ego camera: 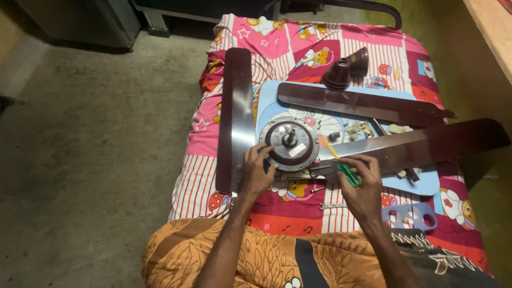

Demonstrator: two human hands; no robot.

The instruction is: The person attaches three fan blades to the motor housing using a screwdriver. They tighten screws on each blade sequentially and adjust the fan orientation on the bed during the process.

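a ceiling fan motor, round and dark, is seen lying on a bed covered with a pink cartoon-print sheet, near the middle of the view. the left hand is laid on the motor's lower left rim, fingers curled over the edge; a pinching grip is not made out, only a hold against the rim. a screwdriver with a green and yellow handle is held in the right hand, fingers pressed together around the handle, its tip directed at the bracket just below and right of the motor. one brown fan blade is set upright in the view at the motor's left, touching it. a second blade runs to the right from the motor. a third blade lies loose above, apart from the motor. a dark canopy cup rests beyond it. a small wrench lies on the sheet between the forearms. bare concrete floor is seen at left.
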